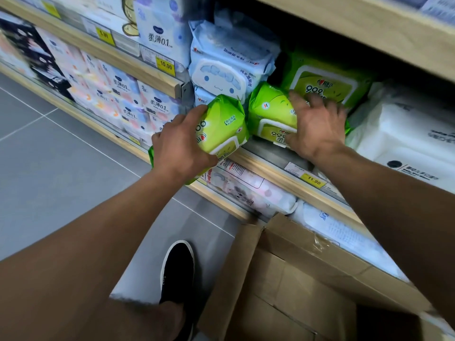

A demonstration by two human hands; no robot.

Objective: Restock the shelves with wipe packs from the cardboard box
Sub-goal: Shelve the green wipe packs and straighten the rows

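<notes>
Green plastic wipe pack (221,124) at frame centre, clamped in the left hand (179,146) at the wooden shelf edge (268,172); right hand (317,126), fingers spread, presses a second green pack (268,112) on the shelf. Brown cardboard box (295,279) sits lower right.

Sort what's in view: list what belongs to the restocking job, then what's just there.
Job: left hand gripping green wipe pack; right hand on second green pack; cardboard box; shelf edge.
Not involved: blue packs; white packs; shoe.
</notes>
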